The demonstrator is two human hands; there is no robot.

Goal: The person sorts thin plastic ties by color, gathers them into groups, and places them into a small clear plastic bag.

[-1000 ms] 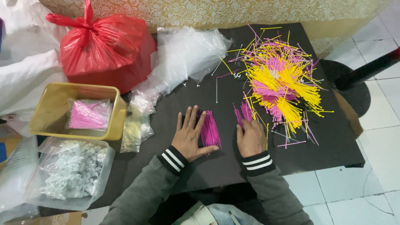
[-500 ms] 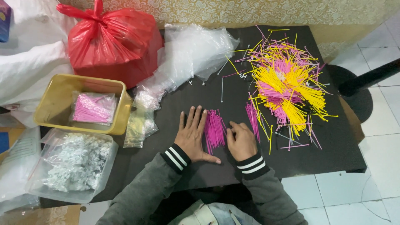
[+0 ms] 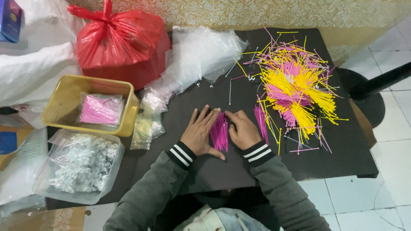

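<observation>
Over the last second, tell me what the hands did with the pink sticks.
The right hand slid left from the edge of the mixed pile to close against the pink bundle, leaving a smaller pink tuft behind. The left hand stayed flat on the bundle's other side. The yellow tray and red bag are unchanged.

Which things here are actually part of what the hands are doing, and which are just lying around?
In use: left hand, right hand, pink stick bundle, mixed stick pile.

Lying about: red bag, yellow tray, clear bags, tub of white pieces.
</observation>
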